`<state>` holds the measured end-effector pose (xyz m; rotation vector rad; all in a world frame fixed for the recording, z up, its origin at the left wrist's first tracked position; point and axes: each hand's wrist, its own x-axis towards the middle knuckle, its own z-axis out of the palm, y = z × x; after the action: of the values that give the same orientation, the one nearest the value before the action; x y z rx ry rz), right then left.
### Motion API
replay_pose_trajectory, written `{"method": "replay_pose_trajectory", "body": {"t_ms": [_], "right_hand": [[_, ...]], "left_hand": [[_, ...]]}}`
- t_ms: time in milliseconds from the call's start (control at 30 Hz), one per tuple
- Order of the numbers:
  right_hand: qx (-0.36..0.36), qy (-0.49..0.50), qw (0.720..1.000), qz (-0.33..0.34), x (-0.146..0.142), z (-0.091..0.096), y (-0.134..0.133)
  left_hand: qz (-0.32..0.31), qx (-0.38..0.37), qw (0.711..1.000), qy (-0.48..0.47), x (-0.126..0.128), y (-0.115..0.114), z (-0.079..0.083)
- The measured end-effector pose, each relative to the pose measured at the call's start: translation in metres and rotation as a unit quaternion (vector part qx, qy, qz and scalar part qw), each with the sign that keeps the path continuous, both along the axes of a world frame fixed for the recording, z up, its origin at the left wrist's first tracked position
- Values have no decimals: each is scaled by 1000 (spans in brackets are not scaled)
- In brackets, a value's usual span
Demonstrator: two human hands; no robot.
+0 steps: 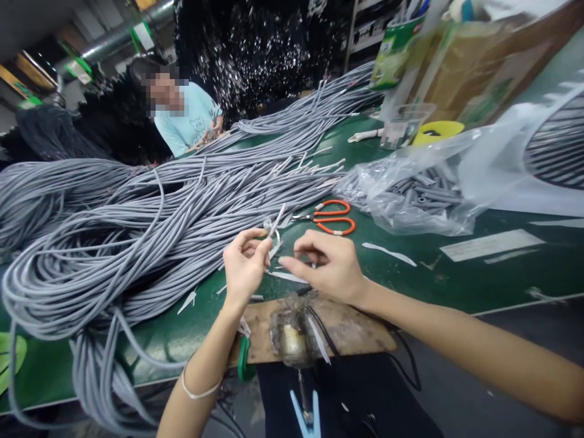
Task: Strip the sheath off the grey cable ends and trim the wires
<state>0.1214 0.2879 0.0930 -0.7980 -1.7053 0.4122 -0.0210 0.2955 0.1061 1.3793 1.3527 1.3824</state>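
Observation:
My left hand (246, 261) is closed, pinching a thin grey cable end (277, 220) that points up and away between thumb and forefinger. To its right, my right hand (328, 264) has its fingers curled, with a gap between thumb and forefinger; nothing held can be made out there. Just beyond the hands, scissors with orange handles (335, 219) lie on the green table (392, 280). A large bundle of grey cables (182, 207) spreads across the left side, its pale stripped ends pointing right. White scraps (287, 277) lie around and below my hands.
A clear bag of grey tube pieces (424, 191) lies at right, near a plastic cup (404, 125) and yellow bowl (438, 131). Close to me, a wooden board (360, 331) carries a grimy device (294, 340) with wires. A person (189, 118) sits across the table.

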Motion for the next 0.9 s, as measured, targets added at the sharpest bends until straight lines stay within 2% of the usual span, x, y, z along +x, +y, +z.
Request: {"method": "replay_pose_trajectory", "body": {"t_ms": [67,167,267,367,533,633,733,833,900], "right_hand": [[-137,40,989,-22,4,1,10],[-252,94,962,47,9,4,21],[-286,173,936,114,9,9,23],[-298,227,918,129,9,12,22],[-265,241,927,111,10,13,23],[-253,226,937,83,12,12,24],[-241,189,950,55,14,9,26],[-230,150,961,29,14,5,30],[-230,131,964,18,15,3,32]], "left_hand": [[-36,-5,999,-40,1,-3,3],[-80,-13,994,-70,2,-6,5],[-104,-18,991,-84,3,-8,6],[-115,-29,989,-94,5,-9,7],[-143,-41,985,-85,8,-10,3],[-161,-8,987,-23,7,-12,-1],[-199,51,972,111,4,-13,-2],[-236,132,921,281,1,-15,0],[-232,171,888,358,0,-16,3]]}}
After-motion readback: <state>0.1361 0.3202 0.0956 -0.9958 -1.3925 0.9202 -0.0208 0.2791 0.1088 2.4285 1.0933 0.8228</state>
